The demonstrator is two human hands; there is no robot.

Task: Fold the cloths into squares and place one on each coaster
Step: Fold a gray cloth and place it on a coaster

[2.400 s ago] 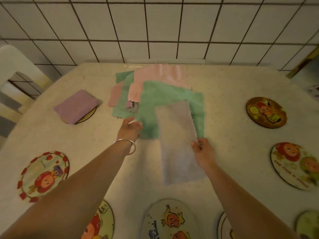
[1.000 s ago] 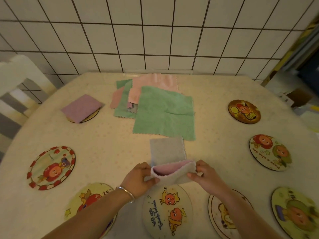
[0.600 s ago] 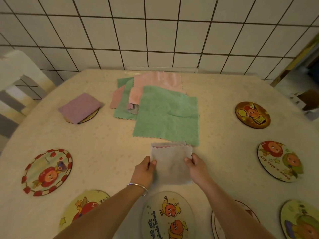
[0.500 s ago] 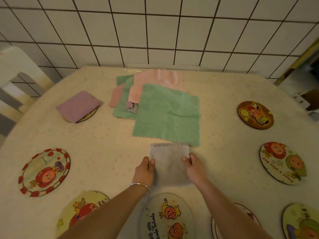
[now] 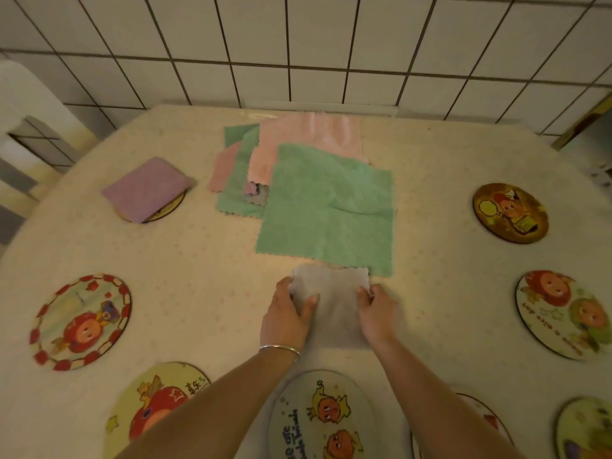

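A pale grey cloth (image 5: pixel 334 306), folded into a small square, lies on the table just below the green cloth (image 5: pixel 328 210). My left hand (image 5: pixel 288 316) grips its left edge with the thumb on top. My right hand (image 5: pixel 377 313) pinches its right edge. Behind the green cloth sits a pile of unfolded pink and green cloths (image 5: pixel 298 140). A folded purple cloth (image 5: pixel 147 188) rests on a coaster (image 5: pixel 169 207) at the far left. Several round cartoon coasters ring the table: one red-rimmed (image 5: pixel 79 321), one near my wrists (image 5: pixel 326 419), a dark one (image 5: pixel 510 212).
The table (image 5: pixel 198 286) has a pale speckled cover and meets a white tiled wall (image 5: pixel 298 44) at the back. A white chair (image 5: pixel 26 134) stands at the far left. More coasters lie at the right (image 5: pixel 566 313) and near-left (image 5: pixel 155 409) edges.
The long grey cloth was pulled off the pile toward me, folded in half into a square, and laid flat. Both hands have now closed on its side edges.
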